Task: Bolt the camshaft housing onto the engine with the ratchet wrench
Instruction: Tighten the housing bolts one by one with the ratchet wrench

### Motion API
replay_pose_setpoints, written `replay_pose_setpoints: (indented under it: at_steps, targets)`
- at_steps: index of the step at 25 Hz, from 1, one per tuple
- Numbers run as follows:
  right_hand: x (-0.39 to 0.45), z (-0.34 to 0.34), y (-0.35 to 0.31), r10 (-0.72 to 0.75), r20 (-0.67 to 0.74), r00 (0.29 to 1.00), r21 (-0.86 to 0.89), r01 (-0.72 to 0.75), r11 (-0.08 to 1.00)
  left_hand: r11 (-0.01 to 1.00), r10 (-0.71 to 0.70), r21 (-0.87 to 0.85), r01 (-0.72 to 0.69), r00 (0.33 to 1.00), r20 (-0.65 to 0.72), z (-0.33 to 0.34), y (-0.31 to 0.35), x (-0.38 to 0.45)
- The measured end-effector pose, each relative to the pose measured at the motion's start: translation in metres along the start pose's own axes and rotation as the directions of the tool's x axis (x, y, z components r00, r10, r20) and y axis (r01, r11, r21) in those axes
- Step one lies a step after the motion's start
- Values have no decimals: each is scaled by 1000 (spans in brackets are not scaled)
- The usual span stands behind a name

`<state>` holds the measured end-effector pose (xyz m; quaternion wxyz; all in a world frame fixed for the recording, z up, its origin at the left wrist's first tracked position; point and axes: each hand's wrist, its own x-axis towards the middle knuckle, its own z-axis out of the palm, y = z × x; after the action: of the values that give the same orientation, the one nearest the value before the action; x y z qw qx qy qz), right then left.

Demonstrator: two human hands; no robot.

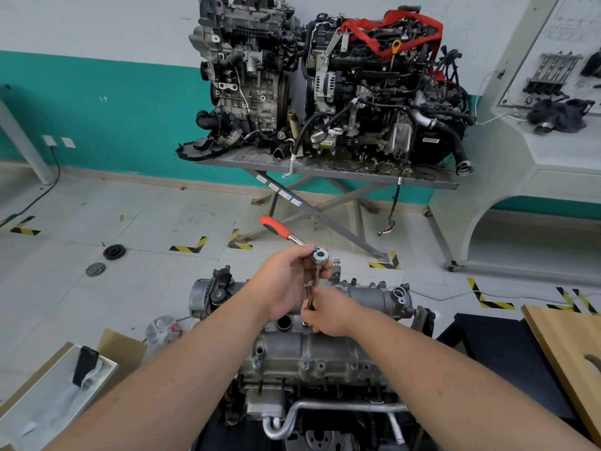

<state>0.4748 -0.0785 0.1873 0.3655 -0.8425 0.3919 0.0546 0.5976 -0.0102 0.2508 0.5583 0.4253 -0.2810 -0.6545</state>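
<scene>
Gripping the ratchet at its head, the left hand is steadying it while the right hand is pinching its extension above the housing.

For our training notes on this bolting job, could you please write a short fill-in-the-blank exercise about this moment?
1. The ratchet wrench has a grip coloured ____.
2. The ____ hand holds the wrench's head.
3. The right hand steadies the extension bar above the camshaft ____.

Missing words: orange; left; housing
</scene>
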Motion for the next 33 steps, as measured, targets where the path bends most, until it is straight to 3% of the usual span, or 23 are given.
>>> replay_pose_setpoints:
  at_steps: [11, 16, 22, 28, 31, 33]
  targets:
    - [2, 3, 1, -40, -34, 999, -113, 36, 993, 1000, 26, 11, -26, 1000, -1, -6, -1, 1]
    - [3, 4, -2, -45, -45, 998, -210, 35, 977, 996, -68, 60, 69, 998, -11, -3, 10, 3]
    - [-3, 10, 3, -117, -94, 989, -163, 100, 981, 951, -218, 239, 195, 973, 77, 2, 23, 6]
    - [-6, 9, -1, -148, -108, 983, -159, 130, 979, 924, -320, 245, 294, 944, 75, 13, 25, 15]
    - [-5, 11, -1, -110, -88, 990, -168, 94, 981, 865, -341, 388, 318, 940, -9, 21, 33, 18]
    - [-6, 11, -1, -92, -75, 993, -149, 80, 986, 764, -292, 585, 273, 954, -65, 27, 42, 18]
